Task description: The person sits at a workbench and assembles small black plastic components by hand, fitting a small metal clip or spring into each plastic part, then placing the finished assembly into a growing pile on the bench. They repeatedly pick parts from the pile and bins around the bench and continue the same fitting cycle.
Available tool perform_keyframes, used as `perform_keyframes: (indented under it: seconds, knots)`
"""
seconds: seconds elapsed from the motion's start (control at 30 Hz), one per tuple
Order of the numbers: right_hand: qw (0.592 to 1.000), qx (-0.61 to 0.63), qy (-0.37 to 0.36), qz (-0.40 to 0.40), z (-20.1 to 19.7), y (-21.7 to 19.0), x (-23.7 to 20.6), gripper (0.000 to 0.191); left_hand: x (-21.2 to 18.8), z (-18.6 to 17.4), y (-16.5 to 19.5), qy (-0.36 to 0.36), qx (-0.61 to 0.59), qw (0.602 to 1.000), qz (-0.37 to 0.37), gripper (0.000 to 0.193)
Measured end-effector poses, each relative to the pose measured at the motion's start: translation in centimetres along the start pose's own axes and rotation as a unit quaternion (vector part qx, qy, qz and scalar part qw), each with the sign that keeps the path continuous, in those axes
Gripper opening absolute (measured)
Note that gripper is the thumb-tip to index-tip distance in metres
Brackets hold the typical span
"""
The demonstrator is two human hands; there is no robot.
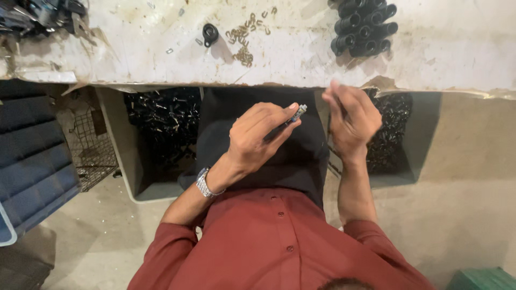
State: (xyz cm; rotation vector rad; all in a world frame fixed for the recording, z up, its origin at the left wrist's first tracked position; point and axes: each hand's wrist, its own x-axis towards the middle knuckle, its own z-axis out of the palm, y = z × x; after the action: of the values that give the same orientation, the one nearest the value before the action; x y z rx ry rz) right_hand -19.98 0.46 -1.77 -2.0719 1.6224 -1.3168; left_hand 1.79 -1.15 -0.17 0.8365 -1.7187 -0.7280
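Small dark part with a metal tip, held above the lap.

The part (287,121) is slim and black, ending in a short silvery tip that points up and to the right. It lies tilted in the closed fingers of the left hand (258,137), mostly hidden, just beside the right hand (352,123), below the surface edge.

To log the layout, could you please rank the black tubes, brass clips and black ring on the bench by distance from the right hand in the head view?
From the right hand:
1. Black tubes, just above it.
2. Brass clips, mid-bench.
3. Black ring, left of the clips.
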Motion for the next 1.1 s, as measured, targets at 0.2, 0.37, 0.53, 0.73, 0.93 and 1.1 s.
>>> perform_keyframes:
  seconds: [0.2,0.37,0.53,0.73,0.93,1.1]
  knots:
    - [0.951,0.241,0.086,0.176,1.5,-2.8,-2.1,0.016,-0.1,0.0,0.2,0.011,0.018,1.000,0.013,0.037]
    - [0.907,0.315,0.120,0.252,2.8,-4.0,-3.1,0.014,-0.2,-0.3,0.0,-0.006,0.054,0.996,0.067,0.037]
    - [0.953,0.231,0.071,0.184,2.8,-4.4,-2.7,0.011,-0.2,-0.7,0.0,-0.017,0.103,0.988,0.111,0.036]
    - [0.977,0.177,0.044,0.113,2.4,-4.9,-1.6,0.012,-0.2,-1.6,0.0,-0.036,0.172,0.974,0.140,0.029]
    - [0.994,0.086,0.038,0.048,2.3,-5.5,-1.1,0.017,-0.3,-1.8,-0.3,-0.040,0.236,0.953,0.187,0.027]
    - [0.992,0.080,0.028,0.096,2.1,-5.3,-1.4,0.018,-0.3,-1.8,-0.4,-0.039,0.242,0.948,0.203,0.026]
